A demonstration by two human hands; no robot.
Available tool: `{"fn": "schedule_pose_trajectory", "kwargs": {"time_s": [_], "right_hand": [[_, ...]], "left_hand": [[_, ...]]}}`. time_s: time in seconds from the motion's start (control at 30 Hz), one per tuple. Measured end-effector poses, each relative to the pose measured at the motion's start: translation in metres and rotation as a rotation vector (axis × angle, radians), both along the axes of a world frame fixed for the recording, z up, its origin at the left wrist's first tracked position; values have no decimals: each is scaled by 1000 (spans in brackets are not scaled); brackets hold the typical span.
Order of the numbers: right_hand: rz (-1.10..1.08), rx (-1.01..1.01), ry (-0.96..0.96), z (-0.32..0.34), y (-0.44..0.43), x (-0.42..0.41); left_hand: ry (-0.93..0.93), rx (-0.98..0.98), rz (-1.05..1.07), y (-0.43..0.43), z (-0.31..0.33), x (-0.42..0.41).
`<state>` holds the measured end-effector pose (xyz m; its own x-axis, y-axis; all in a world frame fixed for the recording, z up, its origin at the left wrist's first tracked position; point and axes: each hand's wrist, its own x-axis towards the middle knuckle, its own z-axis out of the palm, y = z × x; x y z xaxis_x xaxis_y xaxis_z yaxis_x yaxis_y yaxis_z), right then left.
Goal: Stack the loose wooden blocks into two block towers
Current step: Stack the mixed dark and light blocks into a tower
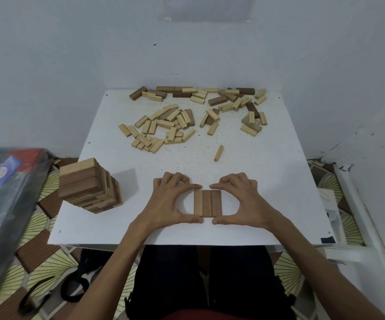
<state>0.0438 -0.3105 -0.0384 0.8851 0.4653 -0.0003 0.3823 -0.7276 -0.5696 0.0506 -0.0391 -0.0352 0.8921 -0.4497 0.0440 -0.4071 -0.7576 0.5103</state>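
Observation:
Three brown wooden blocks (207, 203) lie flat, side by side, as a row near the table's front edge. My left hand (170, 199) and my right hand (242, 199) frame the row from either side. On each hand, the index fingertip presses the blocks' far ends and the thumb presses the near ends, with the other fingers curled. A finished block tower (87, 185), several layers high, stands at the table's front left corner. Several loose light and dark blocks (163, 125) lie scattered over the far half of the table.
The white table (267, 181) stands in a corner against grey walls. One light block (218, 153) lies alone mid-table. More loose blocks (221, 98) crowd the back edge. A plastic-wrapped box (2, 192) sits left of the table, close to the tower.

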Motion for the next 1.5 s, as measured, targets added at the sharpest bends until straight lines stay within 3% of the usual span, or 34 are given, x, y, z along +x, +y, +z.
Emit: {"fn": "schedule_pose_trajectory", "kwargs": {"time_s": [0.4, 0.6, 0.87, 1.5], "right_hand": [[-37, 34, -96, -8, 6, -4], [-43, 29, -68, -5, 5, -3], [-27, 46, -62, -2, 7, -6], [202, 112, -264, 125, 79, 5]], "left_hand": [[-62, -46, -12, -15, -2, -3], [2, -119, 15, -15, -7, -7], [20, -74, -19, -12, 4, -5], [-162, -15, 107, 58, 139, -36]]}}
